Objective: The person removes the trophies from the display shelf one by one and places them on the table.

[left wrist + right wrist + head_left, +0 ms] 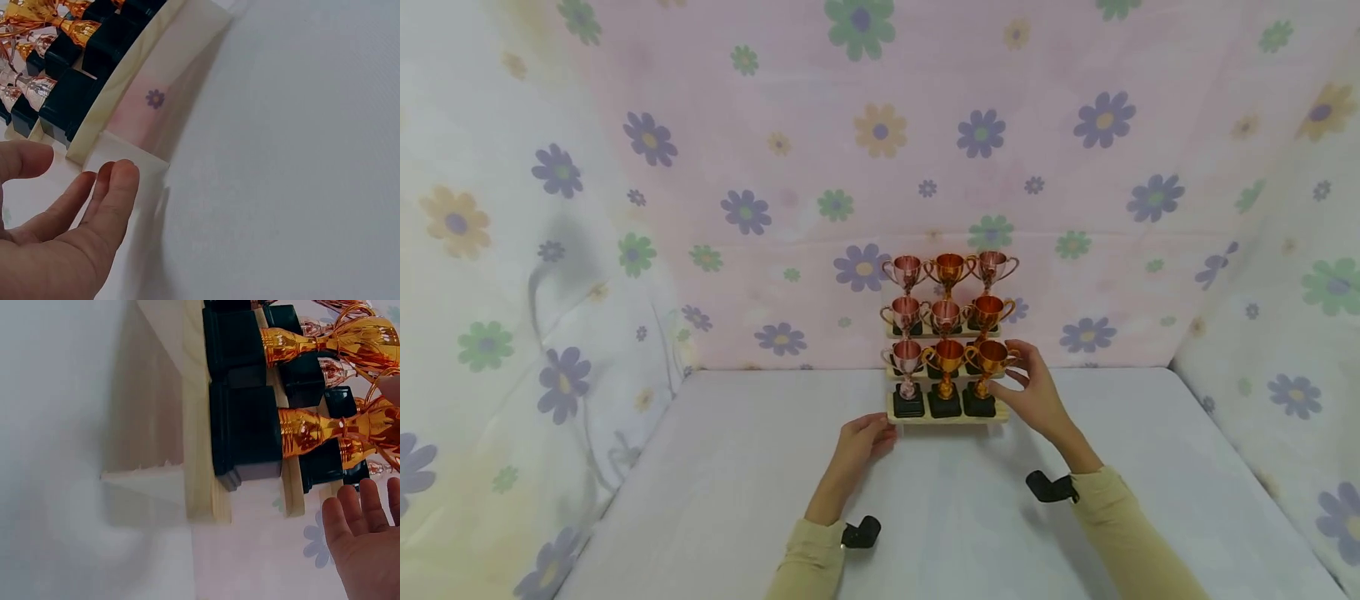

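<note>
A three-tier wooden stand [947, 419] holds several small copper, gold and pink trophies on black bases. My left hand [880, 429] lies on the table with relaxed fingers at the stand's front left corner; in the left wrist view its fingertips [122, 172] reach that pale corner of the stand [100, 122]. My right hand [1018, 375] is raised beside the front right gold trophy [990, 358], fingers straight and at its cup. In the right wrist view the right hand [365, 531] is spread open next to that trophy [312, 428] on the stand's front step [200, 456].
The stand sits at the back middle of a white table [737, 500]. Flower-print cloth [925, 167] hangs behind it and closes both sides. Black wrist mounts [1048, 487] sit on my yellow sleeves.
</note>
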Action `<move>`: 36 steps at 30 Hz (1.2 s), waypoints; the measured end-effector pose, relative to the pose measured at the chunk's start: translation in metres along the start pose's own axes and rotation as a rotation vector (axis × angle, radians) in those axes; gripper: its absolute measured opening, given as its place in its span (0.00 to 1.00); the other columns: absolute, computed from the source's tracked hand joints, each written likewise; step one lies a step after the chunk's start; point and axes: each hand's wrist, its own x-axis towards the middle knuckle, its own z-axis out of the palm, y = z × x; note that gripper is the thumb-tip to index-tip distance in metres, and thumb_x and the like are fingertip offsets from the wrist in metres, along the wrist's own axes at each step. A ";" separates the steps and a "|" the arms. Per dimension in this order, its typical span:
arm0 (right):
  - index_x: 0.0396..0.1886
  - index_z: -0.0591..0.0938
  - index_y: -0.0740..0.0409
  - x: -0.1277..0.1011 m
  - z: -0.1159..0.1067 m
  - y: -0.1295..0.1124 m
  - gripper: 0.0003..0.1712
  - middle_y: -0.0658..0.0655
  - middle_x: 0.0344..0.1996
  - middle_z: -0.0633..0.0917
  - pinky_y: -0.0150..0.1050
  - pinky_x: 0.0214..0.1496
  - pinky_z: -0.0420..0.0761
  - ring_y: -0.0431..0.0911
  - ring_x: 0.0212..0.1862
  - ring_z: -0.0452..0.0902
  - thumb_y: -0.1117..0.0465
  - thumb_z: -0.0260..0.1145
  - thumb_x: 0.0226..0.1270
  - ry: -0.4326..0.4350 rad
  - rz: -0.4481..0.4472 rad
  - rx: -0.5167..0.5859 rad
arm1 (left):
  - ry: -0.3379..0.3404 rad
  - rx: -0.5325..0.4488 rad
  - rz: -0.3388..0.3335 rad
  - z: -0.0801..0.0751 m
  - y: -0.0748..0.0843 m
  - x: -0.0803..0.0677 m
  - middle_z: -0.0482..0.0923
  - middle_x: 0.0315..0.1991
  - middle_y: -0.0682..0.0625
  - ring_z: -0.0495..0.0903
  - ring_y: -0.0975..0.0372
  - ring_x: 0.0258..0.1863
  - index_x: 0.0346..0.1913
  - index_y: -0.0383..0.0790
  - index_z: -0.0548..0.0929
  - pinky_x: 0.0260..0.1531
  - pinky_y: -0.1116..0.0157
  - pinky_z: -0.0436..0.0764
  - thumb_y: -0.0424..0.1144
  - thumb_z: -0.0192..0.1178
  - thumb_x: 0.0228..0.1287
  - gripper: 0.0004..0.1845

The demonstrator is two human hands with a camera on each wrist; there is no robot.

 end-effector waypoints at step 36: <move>0.62 0.74 0.69 -0.010 0.003 -0.002 0.28 0.48 0.52 0.80 0.22 0.50 0.82 0.36 0.46 0.78 0.72 0.72 0.64 0.215 -0.105 0.115 | 0.186 -0.270 0.036 0.022 -0.012 0.013 0.77 0.56 0.30 0.83 0.62 0.44 0.63 0.16 0.72 0.50 0.66 0.86 0.26 0.53 0.76 0.19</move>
